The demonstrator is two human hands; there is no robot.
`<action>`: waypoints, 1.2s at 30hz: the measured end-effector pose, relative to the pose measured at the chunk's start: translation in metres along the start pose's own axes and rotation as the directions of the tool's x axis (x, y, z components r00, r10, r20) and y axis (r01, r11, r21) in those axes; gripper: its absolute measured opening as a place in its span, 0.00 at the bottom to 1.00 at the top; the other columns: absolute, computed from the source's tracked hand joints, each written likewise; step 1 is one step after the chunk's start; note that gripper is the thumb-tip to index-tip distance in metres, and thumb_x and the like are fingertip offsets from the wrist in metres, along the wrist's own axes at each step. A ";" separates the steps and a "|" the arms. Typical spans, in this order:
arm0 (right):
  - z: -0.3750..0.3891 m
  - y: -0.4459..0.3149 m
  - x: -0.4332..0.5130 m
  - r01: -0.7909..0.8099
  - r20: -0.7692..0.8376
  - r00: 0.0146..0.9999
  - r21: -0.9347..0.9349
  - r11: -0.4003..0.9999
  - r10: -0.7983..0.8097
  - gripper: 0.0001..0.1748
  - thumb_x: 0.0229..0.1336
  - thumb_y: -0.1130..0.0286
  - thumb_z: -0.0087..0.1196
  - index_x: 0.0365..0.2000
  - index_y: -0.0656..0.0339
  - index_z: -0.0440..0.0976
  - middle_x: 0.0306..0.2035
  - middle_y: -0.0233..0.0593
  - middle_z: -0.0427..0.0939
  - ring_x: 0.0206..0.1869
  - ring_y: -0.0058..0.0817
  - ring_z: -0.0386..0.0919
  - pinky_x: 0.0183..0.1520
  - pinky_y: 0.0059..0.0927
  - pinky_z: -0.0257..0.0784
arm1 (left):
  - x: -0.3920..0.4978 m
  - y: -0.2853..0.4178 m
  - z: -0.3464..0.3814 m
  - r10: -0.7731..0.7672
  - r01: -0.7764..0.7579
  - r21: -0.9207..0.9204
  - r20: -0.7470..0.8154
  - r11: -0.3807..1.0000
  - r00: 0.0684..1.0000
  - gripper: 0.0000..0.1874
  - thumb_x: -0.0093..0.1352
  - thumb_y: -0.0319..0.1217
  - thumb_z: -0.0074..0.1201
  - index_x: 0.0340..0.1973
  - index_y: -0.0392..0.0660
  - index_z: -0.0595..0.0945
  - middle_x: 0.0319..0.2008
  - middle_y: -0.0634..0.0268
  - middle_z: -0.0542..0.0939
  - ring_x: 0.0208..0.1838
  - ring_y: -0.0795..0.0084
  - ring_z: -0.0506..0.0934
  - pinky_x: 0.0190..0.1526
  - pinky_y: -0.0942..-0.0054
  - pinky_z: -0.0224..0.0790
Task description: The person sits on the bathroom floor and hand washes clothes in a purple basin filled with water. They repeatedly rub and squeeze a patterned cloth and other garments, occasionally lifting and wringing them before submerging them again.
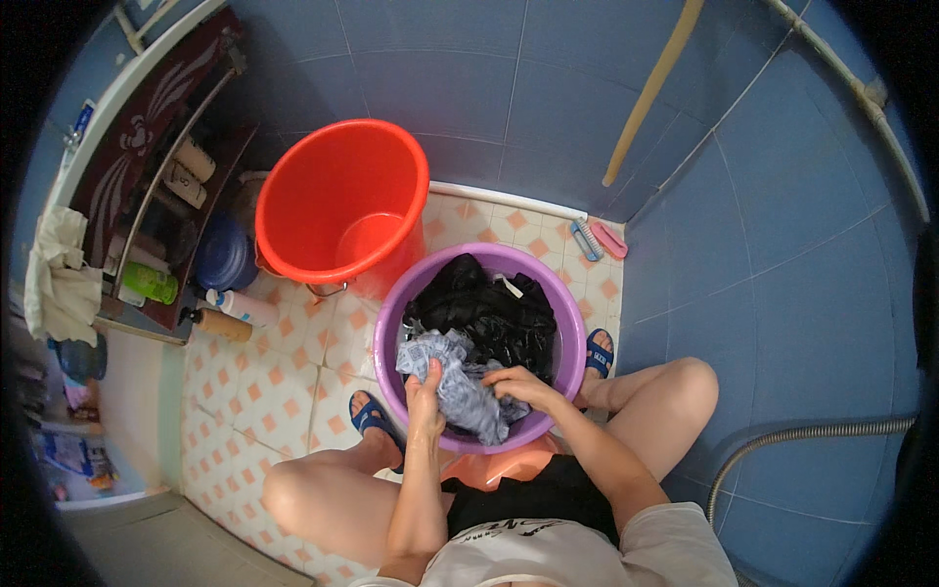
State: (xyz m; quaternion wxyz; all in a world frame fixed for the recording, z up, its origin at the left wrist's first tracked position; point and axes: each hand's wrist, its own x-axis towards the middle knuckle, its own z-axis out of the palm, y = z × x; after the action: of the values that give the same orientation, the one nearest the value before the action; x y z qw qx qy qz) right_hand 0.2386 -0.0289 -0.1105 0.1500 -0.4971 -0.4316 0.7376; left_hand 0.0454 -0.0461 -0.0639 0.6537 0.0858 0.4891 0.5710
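Observation:
A purple plastic basin (383, 323) stands on the floor between my feet, with dark wet clothes (484, 308) heaped in its far part. A white tag (508, 286) shows on the dark cloth. Bunched over the near half is a wet light-blue patterned garment (466, 389). My left hand (424, 400) grips this garment at its left side, thumb on top. On its right side my right hand (522, 387) has its bent fingers on the cloth and seems to pinch it. The fingertips are partly hidden in the folds.
An orange-red bucket (341, 205) stands just beyond the basin at the left. Two scrubbing brushes, blue (586, 240) and pink (609, 241), lie by the far right corner. Bottles (246, 308) stand near a wall shelf (220, 176). A metal shower hose (792, 433) hangs at the right.

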 end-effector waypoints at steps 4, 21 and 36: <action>0.001 -0.011 0.007 0.144 -0.229 0.973 0.599 0.787 -0.004 0.39 0.54 0.53 0.49 0.61 0.57 0.47 0.59 0.45 0.57 0.58 0.38 0.61 0.57 0.40 0.58 | -0.028 0.034 0.013 0.091 -0.074 -0.075 0.260 0.994 0.961 0.21 0.66 0.30 0.47 0.53 0.39 0.65 0.49 0.59 0.72 0.50 0.65 0.72 0.49 0.65 0.66; 0.080 -0.070 -0.025 0.306 -0.394 0.846 -0.194 0.932 -0.360 0.19 0.46 0.55 0.56 0.28 0.62 0.76 0.24 0.45 0.78 0.27 0.29 0.76 0.31 0.30 0.69 | 0.029 -0.040 -0.061 -0.407 0.420 -0.190 0.102 0.888 0.908 0.30 0.65 0.55 0.39 0.49 0.43 0.72 0.46 0.58 0.75 0.46 0.63 0.73 0.50 0.62 0.65; 0.071 -0.019 0.020 0.216 -0.522 0.780 -0.293 0.931 -0.346 0.28 0.40 0.54 0.62 0.41 0.61 0.74 0.45 0.46 0.69 0.48 0.39 0.69 0.50 0.33 0.65 | 0.033 -0.066 -0.051 -0.342 0.450 -0.296 0.350 0.843 0.872 0.19 0.68 0.43 0.40 0.47 0.44 0.72 0.45 0.61 0.75 0.45 0.66 0.74 0.47 0.63 0.68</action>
State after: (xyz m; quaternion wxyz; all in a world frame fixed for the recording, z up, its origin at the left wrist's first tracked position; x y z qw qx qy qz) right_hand 0.1639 -0.0395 -0.0980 0.3246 -0.6357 -0.5152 0.4744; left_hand 0.0475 -0.0634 -0.1523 0.8256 -0.0614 0.2817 0.4850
